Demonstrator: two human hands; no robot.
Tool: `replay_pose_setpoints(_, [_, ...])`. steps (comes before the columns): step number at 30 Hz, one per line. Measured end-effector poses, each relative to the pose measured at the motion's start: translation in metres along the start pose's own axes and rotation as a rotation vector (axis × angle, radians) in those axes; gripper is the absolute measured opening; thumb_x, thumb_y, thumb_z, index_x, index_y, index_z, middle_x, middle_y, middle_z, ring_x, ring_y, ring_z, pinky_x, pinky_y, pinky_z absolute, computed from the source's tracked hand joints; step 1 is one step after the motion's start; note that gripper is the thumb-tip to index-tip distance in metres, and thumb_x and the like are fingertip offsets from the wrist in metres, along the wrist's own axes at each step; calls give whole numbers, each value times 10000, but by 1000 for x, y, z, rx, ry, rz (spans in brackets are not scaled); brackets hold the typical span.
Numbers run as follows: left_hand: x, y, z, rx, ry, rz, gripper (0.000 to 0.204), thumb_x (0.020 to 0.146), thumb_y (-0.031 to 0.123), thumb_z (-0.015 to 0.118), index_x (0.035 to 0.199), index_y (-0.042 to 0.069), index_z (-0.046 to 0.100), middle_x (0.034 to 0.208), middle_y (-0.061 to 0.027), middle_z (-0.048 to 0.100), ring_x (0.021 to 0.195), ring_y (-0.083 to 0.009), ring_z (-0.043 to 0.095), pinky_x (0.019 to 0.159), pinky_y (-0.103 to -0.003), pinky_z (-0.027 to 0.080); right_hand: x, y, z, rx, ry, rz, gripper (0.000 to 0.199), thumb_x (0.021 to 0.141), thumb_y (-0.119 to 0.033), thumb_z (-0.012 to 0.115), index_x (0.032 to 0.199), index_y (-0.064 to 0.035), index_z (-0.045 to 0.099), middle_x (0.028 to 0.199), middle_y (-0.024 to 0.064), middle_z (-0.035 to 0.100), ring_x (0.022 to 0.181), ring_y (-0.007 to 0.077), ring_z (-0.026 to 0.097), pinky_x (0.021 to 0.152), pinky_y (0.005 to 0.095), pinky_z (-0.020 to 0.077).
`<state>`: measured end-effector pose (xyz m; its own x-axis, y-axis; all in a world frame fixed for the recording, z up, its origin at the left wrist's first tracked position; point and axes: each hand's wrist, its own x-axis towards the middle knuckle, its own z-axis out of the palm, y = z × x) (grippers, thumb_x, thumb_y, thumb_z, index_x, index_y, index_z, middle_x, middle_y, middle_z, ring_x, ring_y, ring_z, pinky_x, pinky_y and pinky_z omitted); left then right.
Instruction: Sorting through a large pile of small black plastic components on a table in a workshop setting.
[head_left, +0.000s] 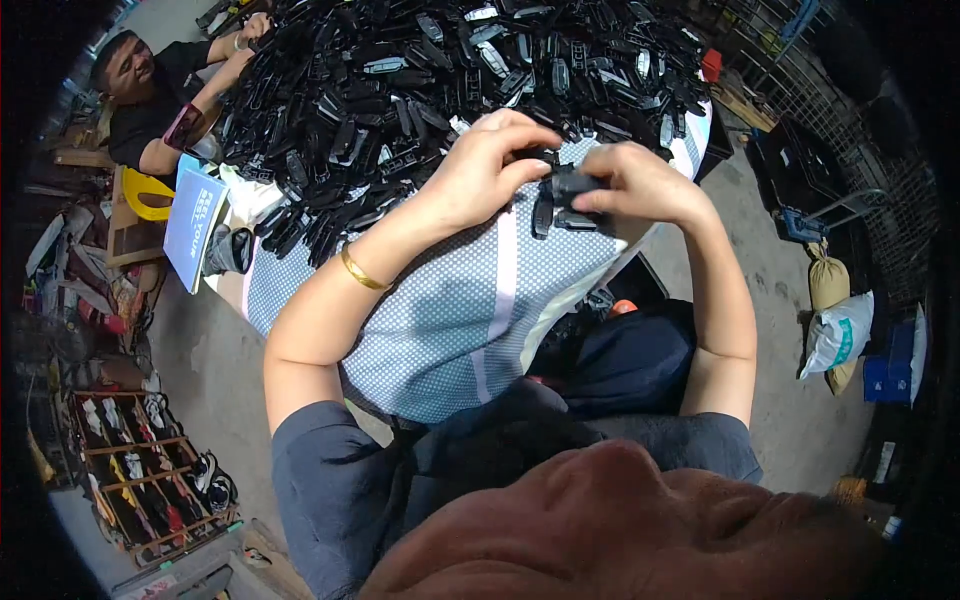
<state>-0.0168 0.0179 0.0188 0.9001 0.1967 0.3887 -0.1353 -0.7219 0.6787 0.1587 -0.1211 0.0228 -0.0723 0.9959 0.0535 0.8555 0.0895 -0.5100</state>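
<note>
My right hand is closed on a black plastic part, its thumb below and its fingers above. Close beside it on the left, my left hand has its fingers bent and its thumb and forefinger apart, the tips near that part; I see nothing clearly gripped between them. Two more small black pieces lie on the patterned cloth just under my hands, one a slim upright piece. Beyond my hands spreads a large heap of black plastic parts, some with grey, shiny faces.
A co-worker in a dark top reaches into the heap from the far left. At the heap's left edge are a blue booklet and a yellow ring-shaped item. A rack stands lower left; sacks and a blue box are right.
</note>
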Motion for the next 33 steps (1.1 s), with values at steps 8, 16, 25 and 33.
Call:
replay_pose_setpoints(8, [8,-16,33,443,-38,226,236,742,138,641,947,21,626,898,-117,519,905,-281,457,815,-352,405,-7,5,-8,130,-304,-113,378,719,-285,712,935,14,631,854,127,621,780,231,589,665,321,462])
replay_pose_setpoints(16, [14,-10,30,498,-150,51,150,723,116,635,846,29,637,850,-110,528,868,-274,463,789,-354,406,-2,20,-13,32,-110,111,262,765,-226,670,869,14,651,761,137,650,690,185,619,639,296,478])
replay_pose_setpoints(25, [8,-10,18,346,35,133,187,743,114,619,911,34,637,944,-110,551,943,-284,464,852,-344,391,12,15,4,154,171,81,173,787,-100,614,905,25,633,750,99,647,679,118,592,653,265,483])
replay_pose_setpoints(33, [18,-18,-25,-575,276,-268,353,915,234,474,1170,-9,463,1031,-76,624,755,-39,520,640,-163,386,30,-7,40,-37,478,-265,257,709,-142,693,949,-63,646,865,86,578,772,233,586,663,294,476])
